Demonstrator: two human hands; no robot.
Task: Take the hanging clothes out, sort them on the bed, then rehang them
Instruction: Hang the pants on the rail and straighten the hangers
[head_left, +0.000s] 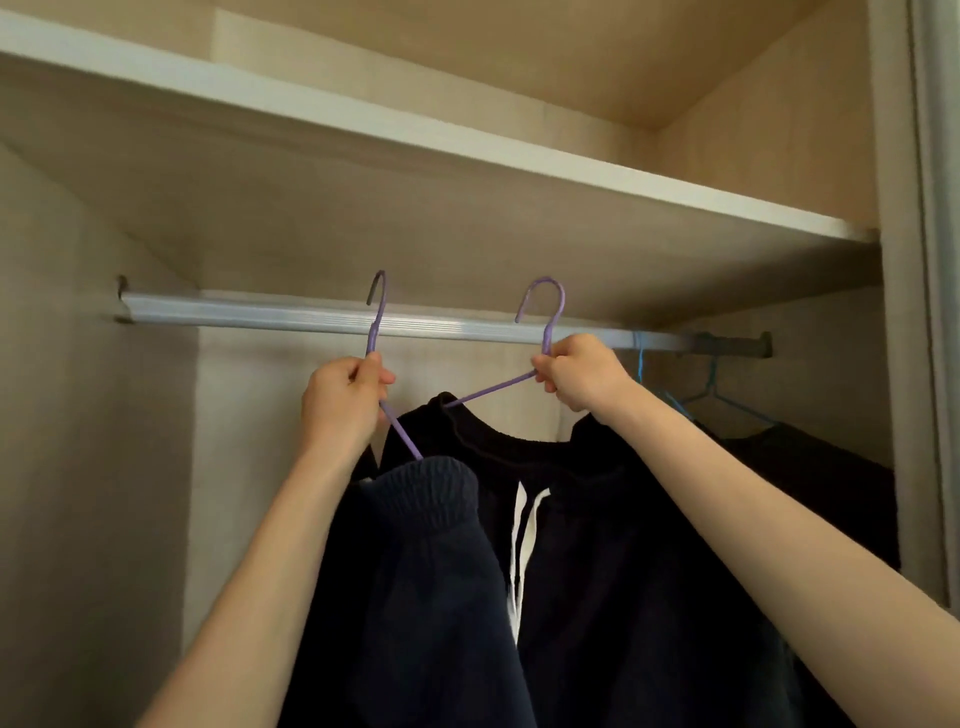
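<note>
Since both dark garments (623, 571) drag heavily below the rail, each hook wants lifting straight and level, I judge, one side at a time so nothing tangles. The left hand (343, 400) has its fingers curled round the left purple hanger (373, 332) at the neck, and the right hand (576, 376) pinches the right purple hanger (547, 338) likewise. Around them are a pale wardrobe (104, 467), a white shelf (467, 156), a metal rail (260, 314) and blue hangers (678, 406) at right.
</note>
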